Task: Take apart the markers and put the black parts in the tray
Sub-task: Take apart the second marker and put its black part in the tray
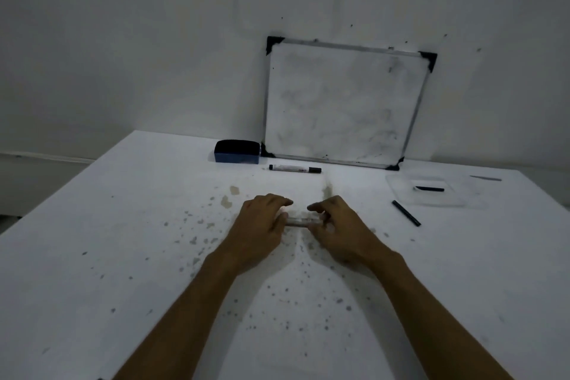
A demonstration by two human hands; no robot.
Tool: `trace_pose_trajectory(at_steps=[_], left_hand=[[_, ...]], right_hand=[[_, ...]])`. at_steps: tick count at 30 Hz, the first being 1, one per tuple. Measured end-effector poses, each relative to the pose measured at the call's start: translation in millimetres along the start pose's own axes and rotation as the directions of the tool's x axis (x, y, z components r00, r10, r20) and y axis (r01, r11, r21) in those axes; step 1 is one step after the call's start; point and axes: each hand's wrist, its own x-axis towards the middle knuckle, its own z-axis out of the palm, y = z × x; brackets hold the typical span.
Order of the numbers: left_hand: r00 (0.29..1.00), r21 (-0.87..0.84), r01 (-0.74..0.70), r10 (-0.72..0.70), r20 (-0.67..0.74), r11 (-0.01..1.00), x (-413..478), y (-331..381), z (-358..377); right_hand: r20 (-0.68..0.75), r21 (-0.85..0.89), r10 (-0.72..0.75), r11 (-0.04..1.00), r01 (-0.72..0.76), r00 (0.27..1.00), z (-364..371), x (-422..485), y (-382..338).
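A whiteboard (pixel 342 102) is propped against the wall at the back of the table (pixel 108 256). An eraser (pixel 237 151) is placed just left of it, and a marker (pixel 295 168) lies before it. At the right, a tray (pixel 401 191) holds what appears to be one marker part (pixel 429 189); another part (pixel 406 213) lies just beside it.

Dim, bluish, even light with no clear source; the table (pixel 123 256) reads brightest around the centre and greys toward the wall at 12 o'clock. Shadows are faint, detail is soft and grainy, and straight edges bow at 3 and 9 o'clock.
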Motion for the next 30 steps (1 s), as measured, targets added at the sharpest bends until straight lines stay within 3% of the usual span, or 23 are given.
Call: trace_pose_trajectory(at_steps=[3, 7, 10, 14, 16, 19, 21, 24, 27, 30], left_hand=[[0.998, 0.089, -0.061, 0.061, 0.011, 0.994, -3, 5, 5], [0.995, 0.150, -0.098, 0.100, -0.004, 0.984, 3, 18, 14], [0.999, -0.176, -0.001, -0.007, -0.043, 0.984, 6, 46, 13], [0.987, -0.527, 0.152, -0.158, 0.034, 0.836, 5, 81, 28], [0.975, -0.577, 0.196, -0.219, 0.031, 0.793, 7, 83, 34], [0.961, -0.478, 0.237, -0.276, -0.012, 0.846, 11, 70, 31], [0.957, -0.517, 0.239, -0.288, -0.017, 0.822, 12, 62, 26], [0.974, -0.627, 0.174, -0.228, -0.005, 0.759, 11, 59, 19], [0.994, -0.553, 0.103, -0.109, 0.021, 0.827, 6, 63, 17], [0.999, -0.423, 0.011, 0.003, 0.033, 0.906, 5, 61, 14]], right_hand=[[-0.082, -0.035, -0.056, 0.998, 0.053, 0.995, 7, -16, 9], [-0.171, 0.310, 0.063, 0.951, -0.007, 0.983, -3, -28, 4], [-0.209, 0.613, 0.185, 0.790, -0.019, 0.960, -22, -33, 0], [-0.107, 0.734, 0.228, 0.675, -0.077, 0.968, -27, -34, 0], [-0.101, 0.765, 0.243, 0.639, -0.081, 0.965, -26, -32, 0], [-0.117, 0.832, 0.231, 0.554, -0.031, 0.966, -29, -27, -3], [-0.088, 0.799, 0.161, 0.600, -0.027, 0.983, -32, -26, -2], [0.119, 0.705, 0.088, 0.694, -0.147, 0.989, -29, -25, -3], [0.165, 0.565, 0.075, 0.810, -0.157, 0.983, -23, -27, -4], [0.149, 0.537, 0.058, 0.833, -0.130, 0.987, -25, -29, -4]])
